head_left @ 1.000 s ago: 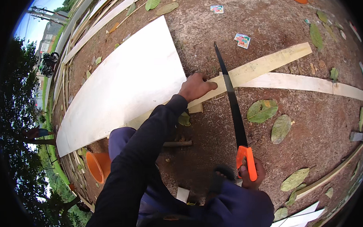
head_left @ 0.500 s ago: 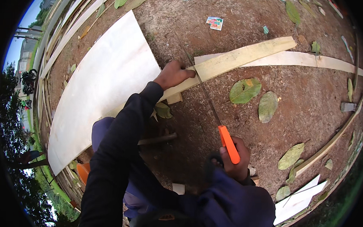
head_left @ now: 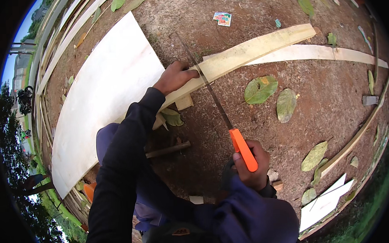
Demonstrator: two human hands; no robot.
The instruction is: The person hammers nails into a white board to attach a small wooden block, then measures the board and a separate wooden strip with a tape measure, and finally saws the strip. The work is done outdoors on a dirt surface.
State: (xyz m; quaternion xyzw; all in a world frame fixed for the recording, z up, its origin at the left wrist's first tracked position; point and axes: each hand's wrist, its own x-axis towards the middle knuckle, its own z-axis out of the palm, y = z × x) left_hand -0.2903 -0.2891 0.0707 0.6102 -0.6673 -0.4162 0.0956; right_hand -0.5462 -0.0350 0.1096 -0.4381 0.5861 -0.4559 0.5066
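Note:
My right hand (head_left: 252,167) grips the orange handle of a hand saw (head_left: 217,105). Its thin blade runs up and to the left and crosses a pale wooden plank (head_left: 252,49) that lies slanted on the bare earth. My left hand (head_left: 174,76) presses down on this plank just left of the blade, fingers wrapped over its edge. A large pale board (head_left: 103,94) lies to the left of that hand, partly under my dark sleeve.
A second long plank (head_left: 329,54) lies behind the first. Big dry leaves (head_left: 260,89) dot the ground. A small offcut (head_left: 184,102) and a stick-like handle (head_left: 167,150) lie near my knee. White sheets (head_left: 324,205) and thin strips (head_left: 358,135) sit at the right.
The saw has been pulled back toward me along the cut, then slid again; my right hand sits lower. My left hand stays on the plank. The view has shifted slightly.

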